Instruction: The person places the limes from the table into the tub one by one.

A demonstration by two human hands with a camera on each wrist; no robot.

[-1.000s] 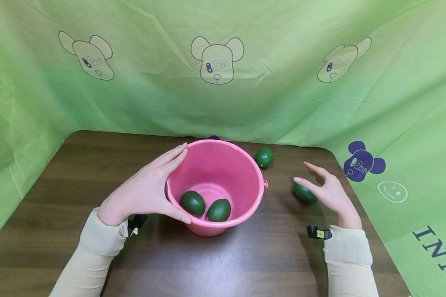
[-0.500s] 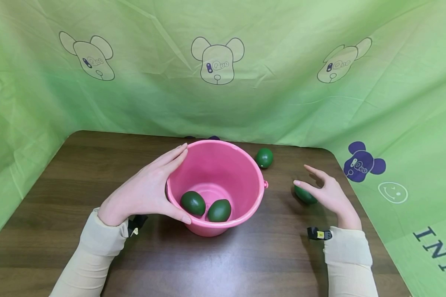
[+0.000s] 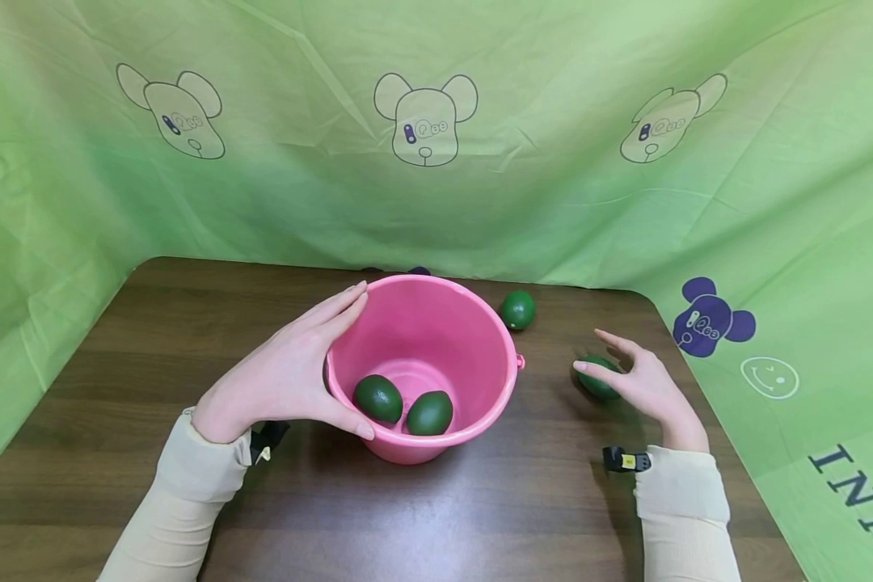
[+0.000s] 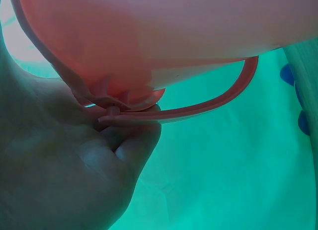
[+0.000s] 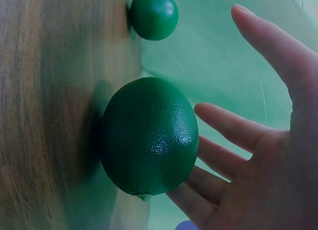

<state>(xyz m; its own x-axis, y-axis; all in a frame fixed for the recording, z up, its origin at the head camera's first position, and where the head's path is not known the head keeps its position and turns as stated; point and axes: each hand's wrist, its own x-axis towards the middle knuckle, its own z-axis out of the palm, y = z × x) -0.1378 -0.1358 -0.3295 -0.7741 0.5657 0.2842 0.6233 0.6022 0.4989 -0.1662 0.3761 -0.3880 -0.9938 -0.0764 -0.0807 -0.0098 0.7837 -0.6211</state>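
Note:
My left hand [image 3: 284, 368] holds the pink bucket [image 3: 451, 311] by its left side, with the thumb along the near rim and the fingers round the far left of it. In the left wrist view, that hand lies under the rim where the pink handle [image 4: 208, 107] joins. Inside the bucket, a lime [image 3: 377, 398] rests beside a second lime [image 3: 429, 414]. My right hand [image 3: 651, 384] hovers, thumb and fingers spread, over another lime [image 5: 149, 135] on the table. The right wrist view shows that lime's glossy, pebbled skin and small pale stem end, with fingertips right at its side.
One more lime [image 3: 517, 309] sits on the brown wooden table [image 3: 480, 517], behind and right of the bucket. A green curtain [image 3: 422, 210] with cartoon bear heads hangs round the table's back and sides.
My right hand has come slightly down and nearer the body over its lime, uncovering a bit more of the fruit's far side. The left hand and bucket have stayed put.

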